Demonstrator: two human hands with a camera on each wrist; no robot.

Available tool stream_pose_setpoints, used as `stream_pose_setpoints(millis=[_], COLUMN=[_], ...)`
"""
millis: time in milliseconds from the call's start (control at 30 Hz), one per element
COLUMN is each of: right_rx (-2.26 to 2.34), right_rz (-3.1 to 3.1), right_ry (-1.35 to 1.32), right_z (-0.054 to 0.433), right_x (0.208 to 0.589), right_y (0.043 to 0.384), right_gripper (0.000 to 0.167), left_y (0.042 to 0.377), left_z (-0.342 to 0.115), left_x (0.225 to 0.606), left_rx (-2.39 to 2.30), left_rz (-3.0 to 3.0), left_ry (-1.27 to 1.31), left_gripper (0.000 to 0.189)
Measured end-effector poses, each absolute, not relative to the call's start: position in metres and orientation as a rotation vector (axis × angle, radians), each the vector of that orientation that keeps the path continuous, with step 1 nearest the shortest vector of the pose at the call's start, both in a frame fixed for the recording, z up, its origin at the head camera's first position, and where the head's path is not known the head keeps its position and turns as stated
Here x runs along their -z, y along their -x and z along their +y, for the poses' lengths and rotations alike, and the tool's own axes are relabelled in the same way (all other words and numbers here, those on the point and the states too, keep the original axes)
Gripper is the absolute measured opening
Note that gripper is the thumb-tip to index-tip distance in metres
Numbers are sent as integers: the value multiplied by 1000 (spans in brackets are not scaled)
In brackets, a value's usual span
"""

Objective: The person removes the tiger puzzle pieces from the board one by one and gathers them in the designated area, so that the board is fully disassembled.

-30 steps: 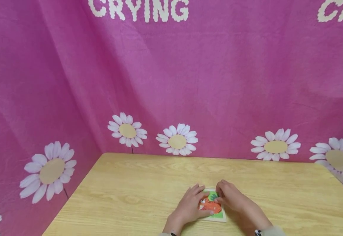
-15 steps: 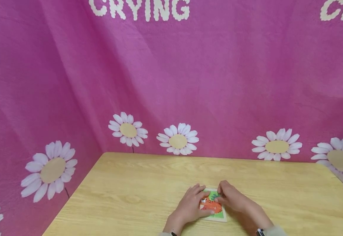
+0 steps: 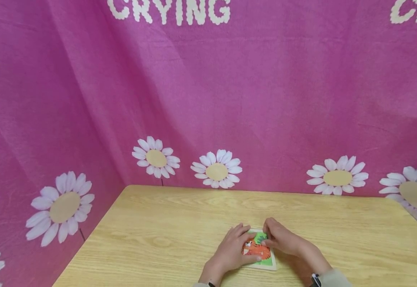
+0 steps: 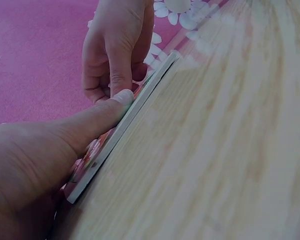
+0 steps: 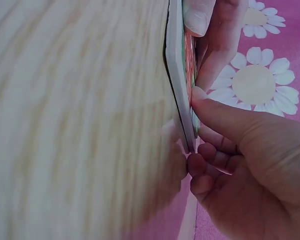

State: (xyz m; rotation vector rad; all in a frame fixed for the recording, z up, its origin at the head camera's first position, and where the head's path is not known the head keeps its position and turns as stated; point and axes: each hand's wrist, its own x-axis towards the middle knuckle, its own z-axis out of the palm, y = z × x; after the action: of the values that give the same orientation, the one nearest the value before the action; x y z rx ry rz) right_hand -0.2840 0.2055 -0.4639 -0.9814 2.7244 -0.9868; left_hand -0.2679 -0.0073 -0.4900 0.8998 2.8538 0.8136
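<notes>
A thin square picture board (image 3: 265, 262) with a pale border lies flat on the wooden table, showing an orange striped tiger (image 3: 260, 251) on green. My left hand (image 3: 230, 251) spreads over its left side, fingers extended toward the far edge and thumb laid on the picture near the front. At the far right corner, my right hand (image 3: 283, 239) pinches the board, thumb on the face and fingers curled at the edge. The right wrist view shows those fingertips (image 5: 200, 165) bunched by the corner. The left hand covers the board's left part.
Wood-grain tabletop (image 3: 158, 231) surrounds the board on all sides. A pink cloth (image 3: 265, 99) printed with white daisies and lettering hangs behind the table and along its left side. A dark band (image 3: 315, 280) sits at the right wrist, by a light sleeve.
Both hands keep nearly the same places on the board. The right wrist has shifted very slightly to the right and up.
</notes>
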Motion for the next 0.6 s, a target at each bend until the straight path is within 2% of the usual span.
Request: stream_pose_setpoints(millis=[467,600], right_rx=[1091,1090], right_rz=[2806,2886], right_ry=[963,1030], right_z=[204,204], right_x=[469,472], right_y=[281,280], right_gripper=[28,28], left_y=[269,269], left_z=[-7,-8], left_x=[493,492], left_rx=[-799,-797], left_rz=[2882,2881], left_ry=[-919,-915], left_gripper=[62,63])
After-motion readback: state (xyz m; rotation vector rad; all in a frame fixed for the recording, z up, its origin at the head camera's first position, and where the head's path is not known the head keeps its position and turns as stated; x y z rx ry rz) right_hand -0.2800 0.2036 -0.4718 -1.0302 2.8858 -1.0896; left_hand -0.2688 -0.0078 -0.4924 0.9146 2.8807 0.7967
